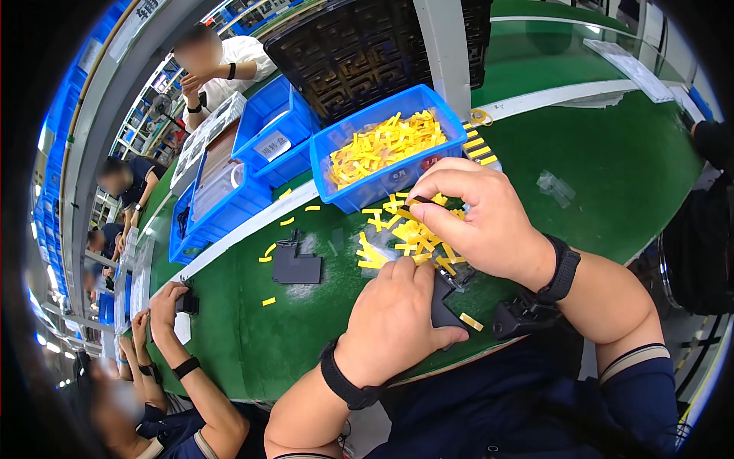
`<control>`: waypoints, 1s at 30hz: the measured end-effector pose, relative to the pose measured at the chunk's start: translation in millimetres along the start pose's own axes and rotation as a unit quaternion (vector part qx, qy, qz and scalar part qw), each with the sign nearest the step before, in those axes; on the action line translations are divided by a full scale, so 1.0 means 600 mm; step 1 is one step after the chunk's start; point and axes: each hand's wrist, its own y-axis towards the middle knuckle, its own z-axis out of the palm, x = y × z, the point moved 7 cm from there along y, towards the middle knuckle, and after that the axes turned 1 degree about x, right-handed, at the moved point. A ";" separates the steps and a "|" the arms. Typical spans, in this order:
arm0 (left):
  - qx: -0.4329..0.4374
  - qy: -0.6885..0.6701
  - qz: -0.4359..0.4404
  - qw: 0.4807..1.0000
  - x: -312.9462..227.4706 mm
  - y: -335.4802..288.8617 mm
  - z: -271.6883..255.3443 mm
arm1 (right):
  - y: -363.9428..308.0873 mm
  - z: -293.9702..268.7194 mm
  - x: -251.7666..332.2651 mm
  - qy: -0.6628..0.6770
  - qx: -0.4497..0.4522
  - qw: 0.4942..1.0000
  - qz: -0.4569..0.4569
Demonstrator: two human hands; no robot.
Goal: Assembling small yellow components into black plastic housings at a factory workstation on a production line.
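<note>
The right hand [478, 222] pinches one yellow strip [407, 208] by its dark end, just over the loose pile [405, 241] on the green worktop [612, 176]. The left hand [397, 321] is closed around a black part [443, 302] at the near edge. Judging by the full blue bin [386, 145] of strips and another black part [297, 268] lying apart, much work seems left

We count four blue bins [386, 145], one black tray [359, 46], two black parts [297, 268] on the table, and perhaps dozens of yellow strips [409, 233].
</note>
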 end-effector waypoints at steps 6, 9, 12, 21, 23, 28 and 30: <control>-0.033 -0.269 -0.119 0.955 0.062 0.005 0.004 | -0.001 -0.006 0.001 0.044 -0.031 0.998 -0.012; -0.112 -0.525 -0.134 0.833 0.097 0.007 0.012 | -0.003 -0.002 -0.001 0.050 -0.014 0.998 0.020; -0.154 -0.545 -0.140 0.812 0.101 0.003 0.004 | -0.006 0.001 -0.004 0.061 0.000 0.995 0.074; -0.146 -0.523 -0.128 0.830 0.098 0.006 0.001 | -0.007 0.003 0.005 0.027 -0.034 0.999 -0.008; -0.144 -0.510 -0.130 0.838 0.099 0.006 0.003 | -0.008 0.003 0.017 0.000 -0.038 0.997 -0.062; -0.163 -0.517 -0.129 0.831 0.095 0.006 -0.002 | -0.008 0.004 0.023 -0.014 -0.040 0.996 -0.083; -0.159 -0.509 -0.131 0.836 0.099 0.004 0.001 | -0.009 0.006 0.024 -0.018 -0.042 0.995 -0.090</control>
